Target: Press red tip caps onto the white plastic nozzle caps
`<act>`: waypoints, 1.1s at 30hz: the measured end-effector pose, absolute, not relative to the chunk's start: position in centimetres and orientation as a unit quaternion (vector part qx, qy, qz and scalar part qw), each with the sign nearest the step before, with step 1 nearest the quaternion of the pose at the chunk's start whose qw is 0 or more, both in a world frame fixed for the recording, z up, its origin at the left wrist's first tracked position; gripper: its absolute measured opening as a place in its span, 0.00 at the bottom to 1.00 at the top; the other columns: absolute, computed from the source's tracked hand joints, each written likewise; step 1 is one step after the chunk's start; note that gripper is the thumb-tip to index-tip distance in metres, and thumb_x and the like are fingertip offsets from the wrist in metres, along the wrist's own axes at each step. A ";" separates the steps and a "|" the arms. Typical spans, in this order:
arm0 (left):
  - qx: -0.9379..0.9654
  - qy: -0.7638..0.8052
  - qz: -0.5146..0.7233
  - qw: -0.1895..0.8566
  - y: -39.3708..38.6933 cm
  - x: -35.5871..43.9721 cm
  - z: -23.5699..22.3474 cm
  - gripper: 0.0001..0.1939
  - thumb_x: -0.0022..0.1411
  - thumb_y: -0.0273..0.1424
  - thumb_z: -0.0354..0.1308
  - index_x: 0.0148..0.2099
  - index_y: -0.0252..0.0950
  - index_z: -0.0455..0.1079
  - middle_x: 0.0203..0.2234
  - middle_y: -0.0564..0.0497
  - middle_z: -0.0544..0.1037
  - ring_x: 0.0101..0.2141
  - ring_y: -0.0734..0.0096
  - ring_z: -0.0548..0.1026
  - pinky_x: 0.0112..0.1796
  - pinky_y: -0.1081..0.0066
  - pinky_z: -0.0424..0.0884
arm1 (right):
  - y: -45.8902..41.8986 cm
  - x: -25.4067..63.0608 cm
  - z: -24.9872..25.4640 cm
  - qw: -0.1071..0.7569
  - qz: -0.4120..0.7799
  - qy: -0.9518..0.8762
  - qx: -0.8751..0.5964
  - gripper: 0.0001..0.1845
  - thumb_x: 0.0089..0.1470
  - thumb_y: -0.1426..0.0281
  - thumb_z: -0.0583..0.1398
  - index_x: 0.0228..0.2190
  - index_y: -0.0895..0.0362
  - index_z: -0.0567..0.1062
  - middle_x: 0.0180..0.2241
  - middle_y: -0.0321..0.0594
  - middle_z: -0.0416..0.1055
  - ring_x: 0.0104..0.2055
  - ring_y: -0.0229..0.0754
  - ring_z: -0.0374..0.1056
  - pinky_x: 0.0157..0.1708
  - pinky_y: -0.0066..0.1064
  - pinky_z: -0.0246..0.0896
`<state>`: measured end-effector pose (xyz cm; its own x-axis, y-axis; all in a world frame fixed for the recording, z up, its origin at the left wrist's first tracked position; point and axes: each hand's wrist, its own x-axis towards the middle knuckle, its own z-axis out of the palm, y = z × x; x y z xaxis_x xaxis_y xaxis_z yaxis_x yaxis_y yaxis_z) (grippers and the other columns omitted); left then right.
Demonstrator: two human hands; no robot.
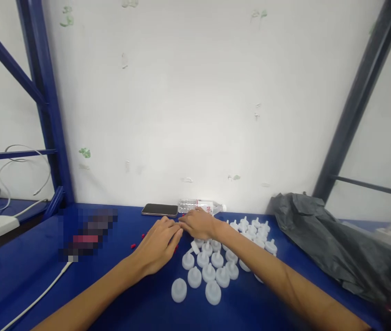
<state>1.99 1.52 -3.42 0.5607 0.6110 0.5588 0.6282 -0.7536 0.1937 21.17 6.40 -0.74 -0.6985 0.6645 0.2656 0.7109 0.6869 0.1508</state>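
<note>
My left hand rests low over the blue table, its fingers bent and pressed together. Against its fingertips come the fingers of my right hand, also closed; what either hand holds, if anything, is hidden. Small red caps lie about my left hand, a few partly covered by it. Below and right of my right hand stand many translucent white nozzle caps, most with the spout up. One white cap near my right wrist is tipped on its side.
Behind my hands lie a dark phone and a clear plastic bottle on its side. A blurred-out object with a white cable is at left. Grey plastic sheeting covers the right edge. Blue posts flank the white wall.
</note>
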 end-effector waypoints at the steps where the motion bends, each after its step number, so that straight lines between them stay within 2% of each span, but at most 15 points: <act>1: -0.877 -0.356 -0.322 0.017 1.5 1.9 -3.2 0.16 0.73 0.31 0.43 0.37 0.40 0.72 0.33 0.49 0.77 0.38 0.60 0.71 0.43 0.58 0.66 | 6.5 21.2 -0.6 0.098 -0.123 -0.915 -0.371 0.18 0.68 0.62 0.52 0.39 0.55 0.79 0.37 0.44 0.80 0.45 0.49 0.75 0.50 0.41 0.62; 5: -0.851 -0.380 -0.363 0.017 1.2 1.7 -2.3 0.15 0.74 0.33 0.42 0.40 0.40 0.69 0.34 0.48 0.76 0.38 0.60 0.71 0.43 0.58 0.67 | 4.3 22.0 0.5 0.146 -0.131 -0.911 -0.362 0.14 0.68 0.63 0.53 0.45 0.56 0.75 0.43 0.45 0.79 0.49 0.47 0.73 0.56 0.43 0.56; 10: -0.840 -0.391 -0.377 0.007 0.1 2.2 -2.2 0.10 0.72 0.37 0.46 0.42 0.41 0.66 0.33 0.50 0.74 0.35 0.60 0.71 0.36 0.61 0.67 | -0.5 23.4 0.8 0.180 -0.111 -0.913 -0.350 0.09 0.68 0.71 0.52 0.45 0.54 0.71 0.43 0.42 0.76 0.44 0.44 0.72 0.47 0.37 0.62; 14: -0.862 -0.372 -0.345 0.015 -0.7 3.0 -2.5 0.09 0.71 0.38 0.48 0.41 0.41 0.65 0.33 0.50 0.74 0.35 0.59 0.71 0.35 0.61 0.66 | -2.5 23.7 -0.3 0.199 -0.114 -0.914 -0.335 0.09 0.66 0.76 0.52 0.46 0.55 0.66 0.45 0.43 0.74 0.48 0.46 0.69 0.49 0.41 0.62; 18: -0.879 -0.354 -0.313 0.069 -0.9 3.2 -2.4 0.09 0.71 0.37 0.49 0.39 0.41 0.65 0.32 0.50 0.75 0.34 0.58 0.70 0.33 0.61 0.64 | -2.9 23.7 -0.6 0.238 -0.109 -0.907 -0.329 0.08 0.64 0.75 0.57 0.45 0.55 0.64 0.45 0.42 0.73 0.47 0.47 0.68 0.49 0.41 0.62; 21: -0.897 -0.323 -0.277 0.120 -0.6 3.1 -2.3 0.07 0.71 0.31 0.49 0.38 0.40 0.65 0.30 0.50 0.74 0.32 0.59 0.69 0.33 0.61 0.62 | -3.1 23.7 -0.6 0.252 -0.109 -0.911 -0.309 0.09 0.63 0.73 0.59 0.43 0.55 0.64 0.42 0.42 0.74 0.44 0.46 0.68 0.47 0.40 0.64; 25: -0.912 -0.293 -0.258 0.125 -0.6 3.2 -2.3 0.10 0.70 0.25 0.47 0.35 0.41 0.65 0.28 0.51 0.74 0.32 0.60 0.68 0.33 0.61 0.60 | -2.9 23.6 -0.7 0.237 -0.126 -0.921 -0.284 0.07 0.64 0.69 0.59 0.41 0.55 0.66 0.38 0.40 0.74 0.42 0.45 0.69 0.46 0.40 0.64; 28: -0.902 -0.302 -0.293 0.093 -0.9 3.3 -2.2 0.13 0.71 0.27 0.45 0.33 0.40 0.64 0.27 0.51 0.73 0.31 0.61 0.68 0.34 0.61 0.60 | -1.6 24.7 -0.8 0.223 -0.161 -0.920 -0.278 0.02 0.65 0.69 0.57 0.40 0.54 0.69 0.39 0.41 0.75 0.46 0.46 0.69 0.51 0.42 0.62; 31: -0.881 -0.332 -0.334 0.050 -1.1 3.0 -1.8 0.20 0.74 0.31 0.39 0.28 0.40 0.60 0.24 0.53 0.70 0.27 0.66 0.67 0.33 0.63 0.61 | 0.4 28.0 -0.4 0.265 -0.180 -0.871 -0.373 0.07 0.63 0.75 0.55 0.40 0.52 0.72 0.44 0.43 0.77 0.51 0.47 0.69 0.51 0.42 0.63; 33: -0.870 -0.344 -0.351 0.034 -1.0 2.3 -1.4 0.22 0.74 0.33 0.37 0.26 0.40 0.58 0.22 0.54 0.68 0.26 0.67 0.67 0.32 0.63 0.61 | 1.6 31.1 0.0 0.296 -0.183 -0.828 -0.440 0.06 0.63 0.73 0.55 0.37 0.54 0.73 0.41 0.45 0.78 0.48 0.51 0.70 0.48 0.45 0.64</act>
